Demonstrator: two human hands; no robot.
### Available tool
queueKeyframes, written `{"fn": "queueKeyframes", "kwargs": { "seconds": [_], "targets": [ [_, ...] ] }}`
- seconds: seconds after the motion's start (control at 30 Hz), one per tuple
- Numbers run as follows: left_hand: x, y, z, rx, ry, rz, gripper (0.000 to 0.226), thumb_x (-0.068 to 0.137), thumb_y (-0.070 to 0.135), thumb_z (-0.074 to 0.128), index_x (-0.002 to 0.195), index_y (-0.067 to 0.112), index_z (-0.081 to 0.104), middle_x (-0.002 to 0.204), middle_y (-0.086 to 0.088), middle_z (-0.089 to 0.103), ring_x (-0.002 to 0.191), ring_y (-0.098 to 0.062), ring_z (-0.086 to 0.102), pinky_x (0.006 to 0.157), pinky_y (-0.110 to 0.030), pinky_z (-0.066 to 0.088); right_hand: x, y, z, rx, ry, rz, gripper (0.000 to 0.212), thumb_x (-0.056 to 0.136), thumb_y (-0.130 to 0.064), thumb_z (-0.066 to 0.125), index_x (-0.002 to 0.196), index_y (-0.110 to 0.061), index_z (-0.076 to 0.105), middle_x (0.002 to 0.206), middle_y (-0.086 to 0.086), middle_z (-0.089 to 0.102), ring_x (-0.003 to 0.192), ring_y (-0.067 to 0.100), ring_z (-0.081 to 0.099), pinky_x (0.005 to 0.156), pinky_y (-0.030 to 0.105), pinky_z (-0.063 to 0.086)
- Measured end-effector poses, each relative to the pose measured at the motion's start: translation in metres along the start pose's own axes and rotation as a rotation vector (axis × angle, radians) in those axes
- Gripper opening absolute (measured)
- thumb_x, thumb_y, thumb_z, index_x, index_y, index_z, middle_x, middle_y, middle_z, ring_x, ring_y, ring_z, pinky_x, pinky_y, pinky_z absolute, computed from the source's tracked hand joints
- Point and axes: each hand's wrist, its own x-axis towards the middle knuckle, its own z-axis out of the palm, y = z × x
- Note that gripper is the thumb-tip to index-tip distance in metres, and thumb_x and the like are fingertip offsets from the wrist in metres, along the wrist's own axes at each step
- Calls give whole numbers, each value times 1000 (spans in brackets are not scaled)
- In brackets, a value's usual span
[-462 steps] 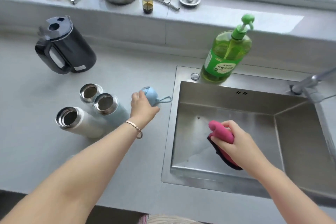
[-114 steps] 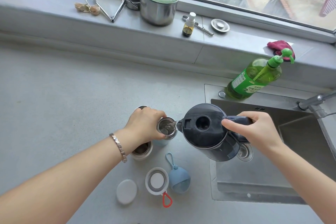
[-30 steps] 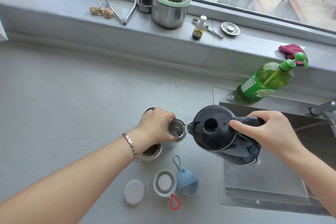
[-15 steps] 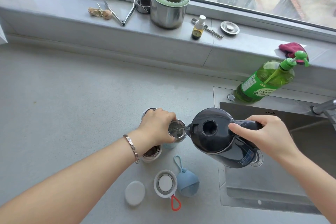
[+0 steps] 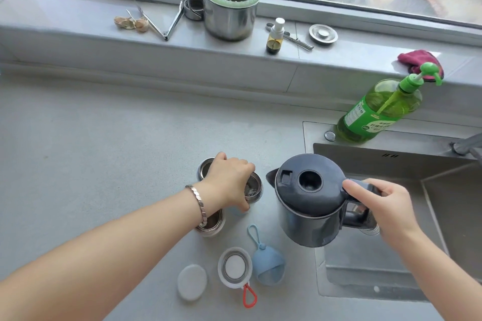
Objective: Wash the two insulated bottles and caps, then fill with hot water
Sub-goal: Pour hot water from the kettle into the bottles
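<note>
Over the left rim of the sink point(image 5: 308, 134): kettle point(image 5: 310, 200), upright, likely heavy with hot water; best carried by the handle, clamped there by right hand point(image 5: 383, 206). Just left of the sink: steel bottle point(image 5: 254, 187), open-mouthed, rigid, probably slick and warming; neck wrapped by curled left hand point(image 5: 229, 182). Nearer, still left of the sink: blue cap point(image 5: 268, 266), light, easily pinched by its loop.

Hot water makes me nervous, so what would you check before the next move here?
1. Kettle upright, spout clear of the bottle: ok.
2. Right hand grips the kettle handle: ok.
3. Left hand grips the bottle: ok.
4. Water level in that bottle: cannot tell.
5. Blue cap and white cap lie on the counter nearby: ok.
6. Second bottle, under the left wrist, filled: cannot tell.
</note>
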Motion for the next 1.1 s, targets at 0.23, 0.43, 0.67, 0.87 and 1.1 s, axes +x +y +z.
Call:
{"fn": "queueKeyframes", "kwargs": {
  "seconds": [0.23, 0.43, 0.67, 0.87, 1.1],
  "targets": [
    [22, -24, -18, -368, 170, -180, 52, 60, 40, 74, 105, 19, 58, 102, 2, 63, 96, -21, 58, 80, -28, 45, 9, -9, -5, 58, 104, -26, 24, 79, 2, 68, 58, 2, 56, 44, 0, 40, 35, 3, 34, 34, 9, 34],
    [44, -56, -33, -452, 375, -347, 55, 59, 38, 77, 106, 18, 57, 105, -1, 61, 100, -23, 55, 80, -32, 47, 18, -12, 4, 31, 90, -67, 23, 79, 2, 68, 59, -6, 59, 34, -9, 40, 33, 1, 36, 33, 8, 32],
    [39, -98, -16, -407, 366, -491, 60, 59, 36, 78, 111, 15, 56, 110, -5, 57, 108, -25, 49, 85, -34, 46, 25, -9, 23, -7, 2, -60, 21, 71, -7, 76, 64, 8, 63, 52, 7, 47, 45, 10, 42, 43, 19, 43],
    [23, -123, -3, -528, 407, -551, 63, 60, 29, 78, 117, 16, 54, 114, -4, 58, 110, -26, 49, 88, -35, 46, 23, -22, 39, -52, -88, -71, 16, 70, -13, 79, 63, -4, 67, 57, 11, 54, 58, 20, 50, 57, 38, 48],
    [-8, -113, -2, -396, 542, -418, 104, 62, 40, 79, 146, 24, 22, 148, -5, 31, 131, -26, 32, 107, -34, 22, 23, -41, 65, -182, -116, -95, 51, 47, -50, 77, 63, -3, 66, 56, 11, 51, 58, 19, 48, 60, 57, 51]
  ]
}}
